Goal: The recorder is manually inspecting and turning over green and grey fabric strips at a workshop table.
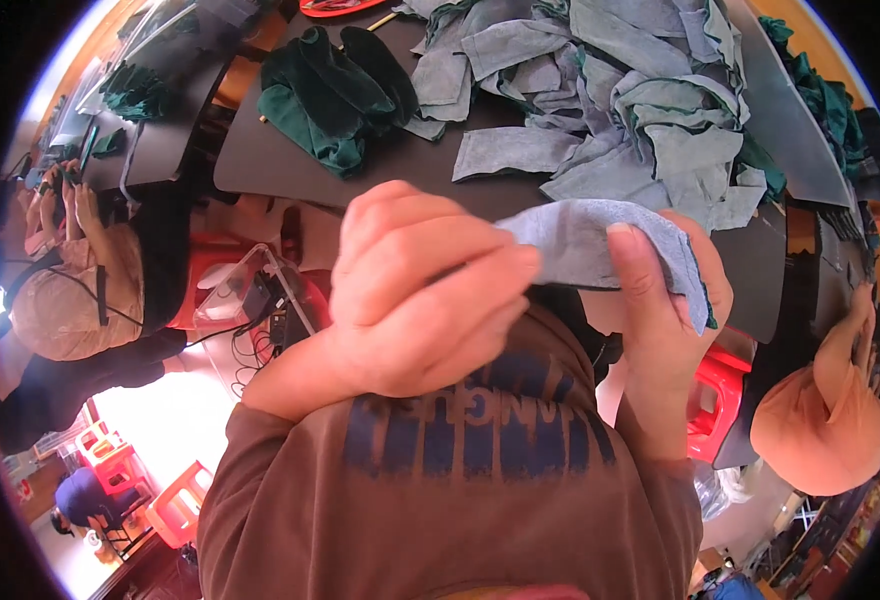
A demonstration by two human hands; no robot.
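Between my hands is a grey-blue fabric piece (570,235) with a dark green edge, raised in front of my chest. My left hand (430,290) is closed, its fingers curled at the left end of the fabric; the exact grip there is partly hidden by the knuckles. On the other end, my right hand (675,280) grips with the thumb on top and the fingers behind, and the cloth folds down over it. Beyond my hands lies a heap of similar grey-blue fabric pieces (600,140), with dark green velvet pieces (335,100) bunched to its left.
The dark table (250,150) carries the heap, and a clear plastic panel (795,110) stands along its right side. A red dish (340,6) sits at the far edge. People work at both sides. Red stools (720,400) and a clear bin (245,295) with cables are near me.
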